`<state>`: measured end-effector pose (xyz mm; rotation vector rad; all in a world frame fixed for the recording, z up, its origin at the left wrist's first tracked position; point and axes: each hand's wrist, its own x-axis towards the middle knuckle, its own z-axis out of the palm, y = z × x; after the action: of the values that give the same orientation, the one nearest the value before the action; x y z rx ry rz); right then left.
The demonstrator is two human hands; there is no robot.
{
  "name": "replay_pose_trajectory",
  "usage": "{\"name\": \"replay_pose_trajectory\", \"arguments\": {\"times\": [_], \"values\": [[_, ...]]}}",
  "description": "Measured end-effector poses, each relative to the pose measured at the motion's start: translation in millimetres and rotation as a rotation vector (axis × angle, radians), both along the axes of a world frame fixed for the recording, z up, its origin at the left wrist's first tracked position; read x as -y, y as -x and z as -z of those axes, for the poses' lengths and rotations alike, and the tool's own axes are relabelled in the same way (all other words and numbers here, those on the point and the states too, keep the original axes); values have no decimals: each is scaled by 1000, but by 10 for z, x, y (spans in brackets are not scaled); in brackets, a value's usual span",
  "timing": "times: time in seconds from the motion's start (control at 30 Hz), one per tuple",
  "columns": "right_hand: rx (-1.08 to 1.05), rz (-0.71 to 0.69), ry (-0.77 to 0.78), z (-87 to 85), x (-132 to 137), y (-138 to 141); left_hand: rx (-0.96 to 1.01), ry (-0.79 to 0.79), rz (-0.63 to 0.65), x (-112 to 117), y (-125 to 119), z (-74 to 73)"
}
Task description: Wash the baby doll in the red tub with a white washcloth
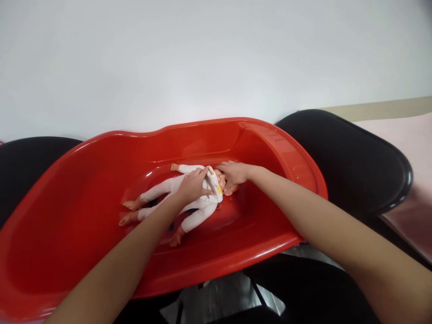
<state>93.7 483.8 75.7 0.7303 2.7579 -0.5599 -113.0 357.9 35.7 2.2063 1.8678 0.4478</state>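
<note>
A baby doll (198,215) in a white outfit lies on its back in a red plastic baby bathtub (84,189), its feet to the left and its head to the right. My left hand (194,185) is over the doll's chest, its fingers closed on a small white cloth (213,181) with a yellow mark, which is by the doll's chin. My right hand (233,173) wraps round the far side and top of the doll's head, covering part of it. Both doll arms stretch out to the sides.
A black chair (354,162) stands against the tub's right end, and another dark chair (23,157) is at the left. Behind the tub is a pale wall (202,58). Dark shapes and a grey floor (222,299) show below the near rim.
</note>
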Motion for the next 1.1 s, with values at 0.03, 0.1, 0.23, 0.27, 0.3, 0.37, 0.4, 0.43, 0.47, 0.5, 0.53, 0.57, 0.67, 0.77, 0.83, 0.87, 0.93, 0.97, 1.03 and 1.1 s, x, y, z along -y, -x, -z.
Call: {"name": "replay_pose_trajectory", "arguments": {"times": [0.03,0.1,0.23,0.27,0.3,0.37,0.4,0.43,0.47,0.5,0.53,0.57,0.67,0.77,0.83,0.87,0.93,0.97,1.03,1.1], "values": [[-4,0,-2,17,-7,1,-23,-7,-11,3,-37,48],[-15,-5,-2,54,-23,5,-47,-11,-17,2,-105,131],[-41,-45,-7,117,-57,14,6,-23,-11,-16,-180,259],[-43,-52,-9,126,-63,15,21,-30,-9,-19,-183,284],[-41,-55,-10,130,-67,16,30,-41,-9,-22,-180,305],[-32,-53,-11,126,-68,16,42,-63,-11,-25,-157,336],[-26,-51,-11,120,-66,15,46,-67,-13,-26,-141,344],[-20,-48,-12,111,-62,15,51,-67,-14,-28,-124,348],[-15,-45,-11,101,-57,15,55,-65,-13,-29,-107,346],[-9,-42,-10,91,-51,15,61,-62,-11,-29,-92,340],[-4,-38,-9,81,-45,15,67,-62,-7,-28,-80,331],[3,-34,-10,73,-39,14,74,-67,-5,-26,-72,321],[15,-27,-16,57,-23,11,109,-85,-1,-16,-58,292],[10,-30,-19,57,-18,8,139,-61,-5,-16,-43,275],[6,-31,-14,63,-22,8,146,-38,-1,-25,-25,257],[5,-32,-11,66,-24,8,147,-31,5,-30,-13,241],[4,-35,-7,70,-30,10,151,-21,19,-41,13,200],[2,-34,-5,71,-31,10,151,-17,26,-46,26,180],[0,-24,-1,66,-29,9,142,-8,42,-53,49,151],[0,-7,-1,57,-24,7,123,8,58,-61,63,156]]}}
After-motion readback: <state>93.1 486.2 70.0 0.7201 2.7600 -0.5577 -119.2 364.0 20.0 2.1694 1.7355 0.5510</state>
